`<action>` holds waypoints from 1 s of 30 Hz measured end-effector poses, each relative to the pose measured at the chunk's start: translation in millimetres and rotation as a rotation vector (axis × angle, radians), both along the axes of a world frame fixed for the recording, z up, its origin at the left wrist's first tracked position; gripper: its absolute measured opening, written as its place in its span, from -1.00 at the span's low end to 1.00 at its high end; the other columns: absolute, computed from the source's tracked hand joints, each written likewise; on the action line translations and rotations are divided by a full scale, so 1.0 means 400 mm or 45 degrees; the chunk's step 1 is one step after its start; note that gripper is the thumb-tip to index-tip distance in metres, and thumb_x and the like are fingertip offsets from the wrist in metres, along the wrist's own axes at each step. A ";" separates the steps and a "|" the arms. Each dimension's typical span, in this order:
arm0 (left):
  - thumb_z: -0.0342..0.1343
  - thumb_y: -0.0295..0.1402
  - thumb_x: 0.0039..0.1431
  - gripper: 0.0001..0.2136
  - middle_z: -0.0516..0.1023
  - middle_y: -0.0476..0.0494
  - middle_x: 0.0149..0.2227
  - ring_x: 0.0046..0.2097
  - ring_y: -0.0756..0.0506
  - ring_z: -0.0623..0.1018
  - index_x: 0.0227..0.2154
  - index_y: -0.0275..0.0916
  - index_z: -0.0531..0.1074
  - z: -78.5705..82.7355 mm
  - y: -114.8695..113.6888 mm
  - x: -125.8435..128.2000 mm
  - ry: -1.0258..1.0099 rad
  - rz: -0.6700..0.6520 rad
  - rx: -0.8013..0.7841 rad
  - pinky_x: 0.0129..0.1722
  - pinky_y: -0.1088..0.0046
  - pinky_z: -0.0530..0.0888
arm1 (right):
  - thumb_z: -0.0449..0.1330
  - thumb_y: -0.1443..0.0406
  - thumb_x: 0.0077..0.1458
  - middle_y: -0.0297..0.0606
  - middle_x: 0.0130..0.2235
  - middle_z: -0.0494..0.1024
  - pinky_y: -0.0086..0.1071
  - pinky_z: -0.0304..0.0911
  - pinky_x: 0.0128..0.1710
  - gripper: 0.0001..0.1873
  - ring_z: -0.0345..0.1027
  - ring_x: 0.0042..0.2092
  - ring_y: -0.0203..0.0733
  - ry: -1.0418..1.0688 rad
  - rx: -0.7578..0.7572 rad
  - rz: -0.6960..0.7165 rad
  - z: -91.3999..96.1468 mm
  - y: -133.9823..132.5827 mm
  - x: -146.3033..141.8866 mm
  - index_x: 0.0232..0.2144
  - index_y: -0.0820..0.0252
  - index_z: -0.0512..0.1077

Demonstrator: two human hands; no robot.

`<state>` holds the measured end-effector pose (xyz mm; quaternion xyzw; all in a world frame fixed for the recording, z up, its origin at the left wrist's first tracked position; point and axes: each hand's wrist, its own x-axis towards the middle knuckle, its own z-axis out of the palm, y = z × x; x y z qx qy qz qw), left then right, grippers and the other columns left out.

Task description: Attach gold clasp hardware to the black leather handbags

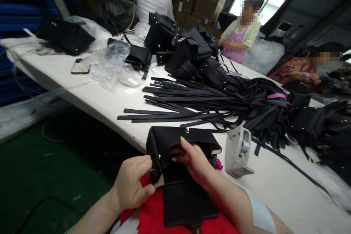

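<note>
A black handbag (164, 139) with small gold studs lies on its side at the table's front edge, its mouth towards me. Its flap (189, 204) hangs down over red cloth (150, 215) at my lap. My left hand (134, 181) is closed on the bag's left corner, thumb and fingers pinching the edge. Reaching into the mouth, my right hand (192, 159) has its thumb raised and fingers apart, with nothing visible in it; the fingertips are partly in shadow. Right of the bag stands a white tape dispenser (238, 151).
Black straps (192, 98) are bundled with a pink tie (276, 96) across the white table (101, 106). Behind lie piled black bags (189, 51), clear plastic wrap (109, 65) and a phone (80, 66). Two people (238, 40) are at the far side. More bags (309, 120) lie right.
</note>
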<state>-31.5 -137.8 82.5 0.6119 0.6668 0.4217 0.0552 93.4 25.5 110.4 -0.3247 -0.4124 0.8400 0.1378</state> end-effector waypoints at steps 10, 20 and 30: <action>-0.03 -0.29 0.31 -0.79 0.56 -0.06 -0.31 -0.29 -0.06 0.55 -0.16 -0.17 0.48 0.100 0.215 -0.034 0.485 -0.078 -0.211 -0.33 0.46 0.39 | 0.29 0.20 -0.13 -0.21 -0.09 0.57 -0.17 0.15 0.18 -0.59 0.36 0.05 -0.05 -0.127 0.178 -0.350 -0.055 -0.071 0.043 -0.16 0.21 0.51; -0.02 -0.60 0.17 -0.69 0.47 -0.12 -0.41 -0.43 -0.10 0.51 -0.03 -0.38 0.40 0.137 0.271 0.027 1.335 -0.420 -0.391 -0.53 0.40 0.35 | 0.18 0.26 -0.01 -0.24 -0.04 0.55 -0.20 0.13 0.20 -0.55 0.32 0.11 -0.10 0.016 0.286 -0.202 -0.035 -0.073 0.060 -0.01 0.17 0.43; -0.08 -0.56 0.21 -0.75 0.47 -0.12 -0.44 -0.47 -0.07 0.48 -0.12 -0.40 0.43 0.145 0.274 0.039 1.622 -0.287 -0.211 -0.54 0.39 0.30 | 0.13 0.26 0.03 -0.27 -0.29 0.60 -0.20 0.23 0.09 -0.75 0.42 -0.06 -0.06 -0.023 0.315 -0.184 -0.055 -0.075 0.069 -0.24 0.18 0.52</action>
